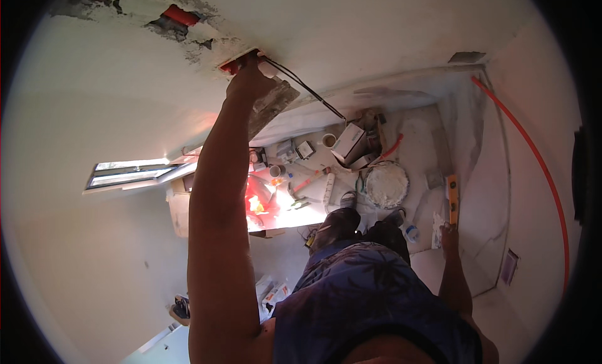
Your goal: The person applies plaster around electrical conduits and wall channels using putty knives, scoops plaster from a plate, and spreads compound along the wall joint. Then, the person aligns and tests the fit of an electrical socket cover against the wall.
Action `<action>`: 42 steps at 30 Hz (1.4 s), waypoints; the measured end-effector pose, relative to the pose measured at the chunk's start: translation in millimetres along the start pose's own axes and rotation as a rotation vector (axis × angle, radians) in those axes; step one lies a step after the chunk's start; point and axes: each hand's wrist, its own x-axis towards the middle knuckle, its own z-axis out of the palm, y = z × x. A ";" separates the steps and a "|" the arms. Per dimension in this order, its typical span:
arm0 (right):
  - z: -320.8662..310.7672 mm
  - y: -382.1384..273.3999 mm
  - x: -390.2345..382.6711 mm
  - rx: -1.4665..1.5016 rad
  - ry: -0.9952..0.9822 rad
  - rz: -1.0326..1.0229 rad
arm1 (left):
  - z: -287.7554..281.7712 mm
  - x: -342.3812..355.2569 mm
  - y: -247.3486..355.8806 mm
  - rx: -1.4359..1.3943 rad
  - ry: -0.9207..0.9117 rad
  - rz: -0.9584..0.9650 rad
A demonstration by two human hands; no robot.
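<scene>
My left arm is stretched up to the wall. My left hand looks closed, its fingertips at the opening of a red electrical box set in the wall; what they grip is hidden. Dark cables hang out beside the fingers. Just behind this hand shows a grey, plaster-smeared flat patch; I cannot tell whether it is a tool or part of the wall. Low at the right, my right hand is closed round the lower end of an orange-yellow spirit level, which points away from me.
On the floor stand a bucket of white plaster, an open cardboard box, a cup and a hammer. A water bottle lies by my foot. Red conduit curves along the right wall. A window is at the left.
</scene>
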 end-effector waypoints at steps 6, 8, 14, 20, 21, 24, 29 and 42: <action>-2.8 -39.0 13.3 0.006 0.058 -0.124 | -15.4 -13.7 -12.1 0.021 0.084 0.142; 1.4 -67.1 9.7 -0.138 0.072 -0.389 | -20.2 -14.6 -16.6 0.022 0.029 0.092; 35.7 -204.6 -25.4 0.104 -0.057 -0.652 | -29.3 -17.2 -18.1 0.084 -0.030 0.180; 71.2 -322.9 -64.0 0.221 -0.065 -1.000 | -22.2 -59.8 -4.7 0.070 0.106 0.196; 78.1 -334.7 -69.0 0.270 -0.147 -0.981 | -18.7 -74.6 -5.9 0.065 0.051 0.203; 102.5 -364.6 -78.4 0.390 -0.280 -0.898 | 2.1 -130.9 -18.3 -0.040 -0.084 0.187; 138.5 -411.3 -77.1 0.480 -0.296 -0.836 | 77.5 -228.6 -74.8 -0.312 -0.211 -0.093; 207.8 -578.9 -55.0 0.314 -0.009 -1.298 | 274.8 -460.1 -168.6 -0.828 -0.197 -0.887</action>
